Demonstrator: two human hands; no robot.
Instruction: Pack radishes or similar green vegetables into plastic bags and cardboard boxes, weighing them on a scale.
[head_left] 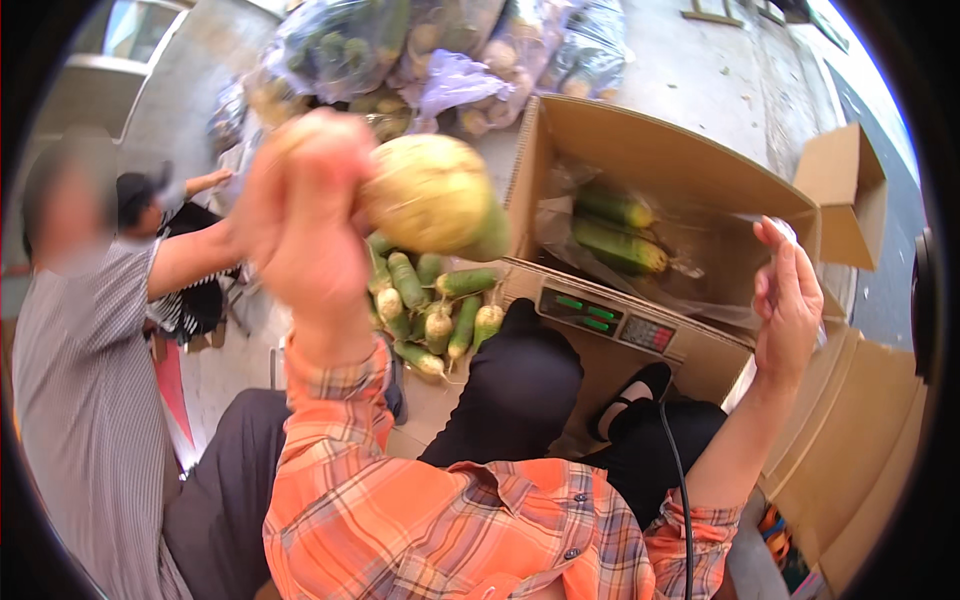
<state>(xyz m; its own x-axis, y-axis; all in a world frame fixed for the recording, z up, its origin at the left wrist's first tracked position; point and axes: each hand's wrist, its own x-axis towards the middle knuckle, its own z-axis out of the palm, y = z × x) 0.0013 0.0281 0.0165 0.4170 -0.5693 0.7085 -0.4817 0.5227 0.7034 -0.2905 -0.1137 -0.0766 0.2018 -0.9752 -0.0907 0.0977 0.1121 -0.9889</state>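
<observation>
My left hand (318, 220), blurred by motion, is raised over the floor and closed round a large green radish (425, 195). The radish's pale yellow end faces the camera, and its green part shows at the lower right. On the right, my right hand (788, 300) is up at the side of a cardboard box (660, 125), its fingers bent together on the edge of a clear plastic bag (690, 290). That bag lines the box, and green radishes (618, 245) lie inside it.
Below my left hand is a pile of green radishes (465, 325). A scale display (605, 318) stands at the box's near side. Filled plastic bags (340, 45) line the back. A co-worker (90, 350) sits close on my left, an arm reaching behind my hand. A black cable (680, 490) crosses my leg.
</observation>
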